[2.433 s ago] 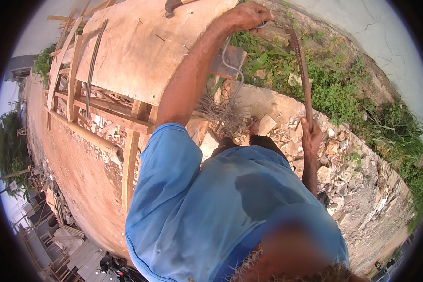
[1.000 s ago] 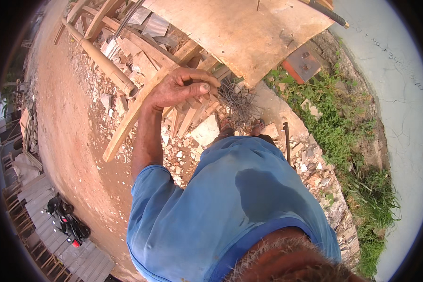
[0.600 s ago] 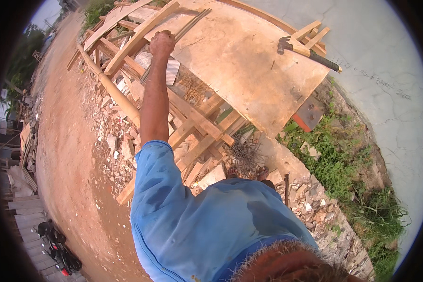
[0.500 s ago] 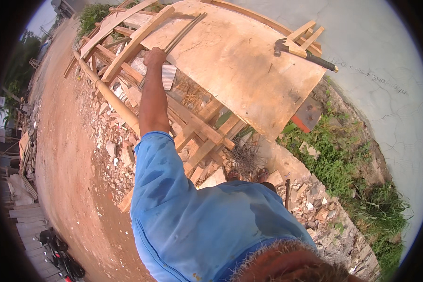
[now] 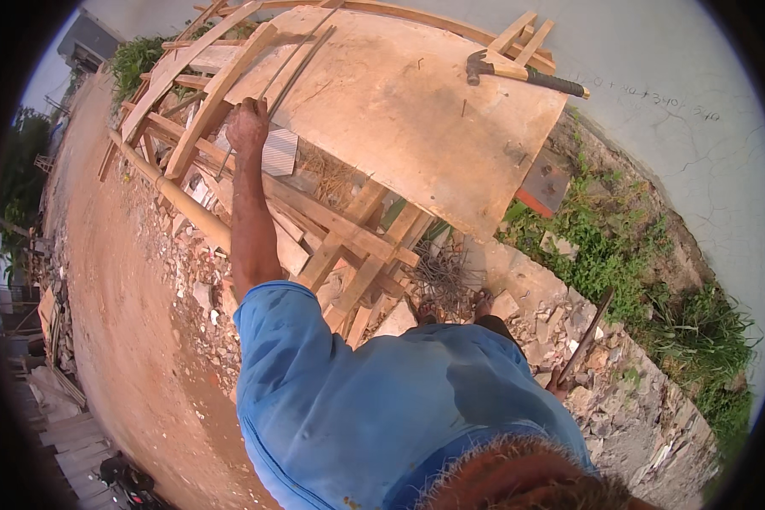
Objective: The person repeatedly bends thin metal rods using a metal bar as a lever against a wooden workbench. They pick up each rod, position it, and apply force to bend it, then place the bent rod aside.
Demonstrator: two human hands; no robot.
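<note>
My left hand [image 5: 248, 123] is closed on a thin metal rod [image 5: 283, 70] at the near left edge of the plywood sheet [image 5: 382, 110]. Another dark rod [image 5: 308, 59] lies beside it on the sheet. A claw hammer with a black grip [image 5: 552, 82] lies on the far right of the sheet, among a few nails standing or lying there. Low at the right, beside my body, my right hand [image 5: 558, 382] grips a long brown metal bar [image 5: 588, 334], partly hidden by my blue shirt.
Timber framing [image 5: 357, 229] and a bamboo pole [image 5: 183, 200] surround the sheet. Bent wire [image 5: 446, 276] and rubble [image 5: 561, 340] lie near my feet. Weeds [image 5: 608, 263] line a cracked pale wall [image 5: 688, 170]. A dirt path [image 5: 119, 280] runs at the left, with a motorbike [image 5: 127, 484].
My left hand has moved from near the crossed timbers up to the rods on the sheet, most recently shifting left with one. The bar in my right hand has tilted out to the right.
</note>
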